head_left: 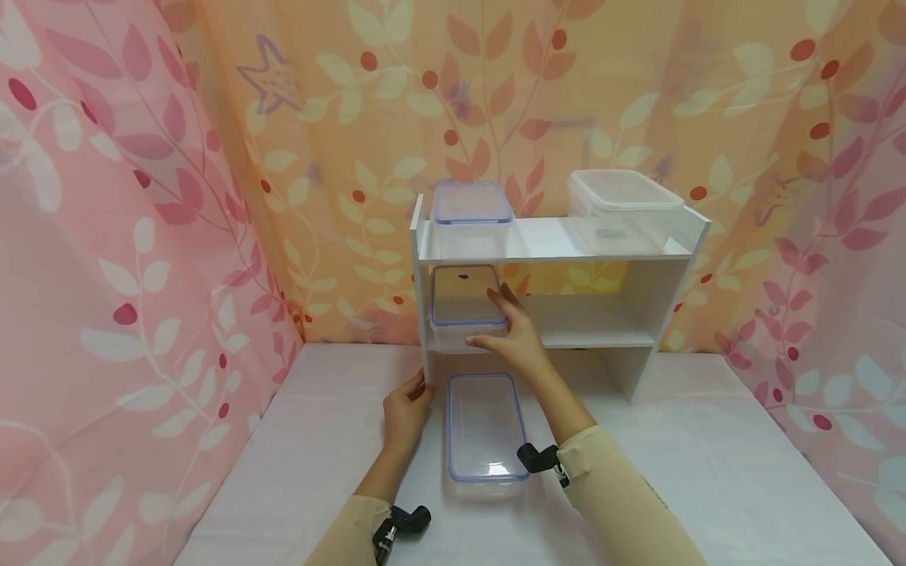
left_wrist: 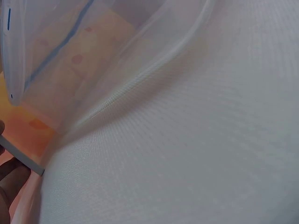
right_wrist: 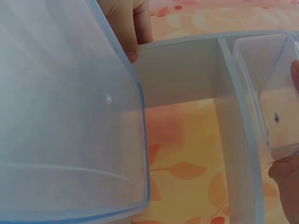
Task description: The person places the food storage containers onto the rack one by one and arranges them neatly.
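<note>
A clear lidded food container [head_left: 463, 303] with a blue seal sits at the left of the middle shelf. My right hand [head_left: 517, 334] is at its front right corner, thumb and fingers spread and touching it. With my left hand [head_left: 406, 413] I pinch the lower front edge of the left side panel of the white shelf unit [head_left: 587, 321]; in the left wrist view only fingertips [left_wrist: 16, 179] show on that panel. A second blue-sealed food container [head_left: 487, 424] lies on the table before the unit, large and close in the right wrist view.
On the top shelf stand a blue-sealed container [head_left: 473, 208] at the left and a larger white-lidded container [head_left: 623, 208] at the right. A white cloth [head_left: 694, 472] covers the table. Patterned curtains [head_left: 340, 157] hang behind and at both sides.
</note>
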A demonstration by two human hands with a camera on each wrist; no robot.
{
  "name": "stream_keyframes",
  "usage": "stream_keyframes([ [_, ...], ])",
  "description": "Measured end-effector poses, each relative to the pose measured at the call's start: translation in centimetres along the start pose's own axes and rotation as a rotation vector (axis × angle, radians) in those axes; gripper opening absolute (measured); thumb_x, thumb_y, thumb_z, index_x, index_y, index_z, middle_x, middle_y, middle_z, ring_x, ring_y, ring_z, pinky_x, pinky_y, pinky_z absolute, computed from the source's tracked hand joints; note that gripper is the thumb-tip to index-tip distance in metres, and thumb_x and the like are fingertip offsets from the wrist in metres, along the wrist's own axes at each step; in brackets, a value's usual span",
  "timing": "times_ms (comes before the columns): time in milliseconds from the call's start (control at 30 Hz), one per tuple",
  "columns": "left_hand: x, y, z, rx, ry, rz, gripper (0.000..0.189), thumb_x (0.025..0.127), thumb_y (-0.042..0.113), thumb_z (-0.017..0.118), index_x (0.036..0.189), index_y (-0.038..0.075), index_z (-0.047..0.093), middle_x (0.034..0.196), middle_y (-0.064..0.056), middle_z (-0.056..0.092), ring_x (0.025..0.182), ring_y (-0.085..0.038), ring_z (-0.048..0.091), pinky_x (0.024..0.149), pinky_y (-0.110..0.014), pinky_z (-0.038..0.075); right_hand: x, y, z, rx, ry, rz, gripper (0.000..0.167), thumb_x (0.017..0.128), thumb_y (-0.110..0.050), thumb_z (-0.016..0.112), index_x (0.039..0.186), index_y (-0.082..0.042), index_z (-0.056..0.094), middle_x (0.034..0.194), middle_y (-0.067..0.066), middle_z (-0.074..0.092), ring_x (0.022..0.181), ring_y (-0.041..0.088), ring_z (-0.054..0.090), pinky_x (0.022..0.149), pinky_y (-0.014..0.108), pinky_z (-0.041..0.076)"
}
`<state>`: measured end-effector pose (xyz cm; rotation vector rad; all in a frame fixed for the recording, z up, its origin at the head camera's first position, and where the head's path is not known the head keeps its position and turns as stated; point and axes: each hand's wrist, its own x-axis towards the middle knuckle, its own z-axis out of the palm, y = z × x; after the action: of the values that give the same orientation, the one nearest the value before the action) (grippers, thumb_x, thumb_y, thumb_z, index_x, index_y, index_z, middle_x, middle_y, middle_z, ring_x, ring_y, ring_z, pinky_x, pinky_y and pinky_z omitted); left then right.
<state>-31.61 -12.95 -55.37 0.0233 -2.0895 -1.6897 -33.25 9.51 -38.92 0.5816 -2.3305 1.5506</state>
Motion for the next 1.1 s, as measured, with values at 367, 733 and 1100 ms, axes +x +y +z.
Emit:
stream_keyframes([
  [367,0.0,0.1,0.0,0.002,-0.010,-0.032,0.039,0.091,0.013,0.078,0.129,0.018,0.071,0.127,-0.009,0.071,0.105,-0.021,0.074,0.075,-0.020,0.059,-0.1,0.1,0.1,-0.057,-0.008,0.006,0.106,0.076,-0.029,0.093,0.162,-0.018,0.032,0.172,0.014,0.013,0.158,0.032,0.013,0.125,0.057,0.019],
  [733,0.1,0.1,-0.1,0.016,-0.002,-0.024,0.039,0.092,0.015,0.077,0.130,0.020,0.071,0.124,-0.007,0.072,0.104,-0.020,0.074,0.071,-0.018,0.057,-0.7,-1.2,-0.4,-0.136,-0.010,-0.030,0.105,0.076,-0.035,0.092,0.161,-0.019,0.033,0.171,0.015,0.018,0.157,0.033,0.018,0.123,0.060,0.022],
  [1100,-0.1,0.2,-0.1,0.004,-0.011,-0.040,0.038,0.093,0.016,0.077,0.130,0.018,0.070,0.126,-0.007,0.071,0.107,-0.019,0.073,0.077,-0.019,0.058,-2.4,-2.4,-1.5,-0.156,-0.005,-0.085,0.096,0.079,-0.033,0.090,0.159,-0.018,0.039,0.168,0.017,0.024,0.156,0.034,0.021,0.122,0.063,0.023],
])
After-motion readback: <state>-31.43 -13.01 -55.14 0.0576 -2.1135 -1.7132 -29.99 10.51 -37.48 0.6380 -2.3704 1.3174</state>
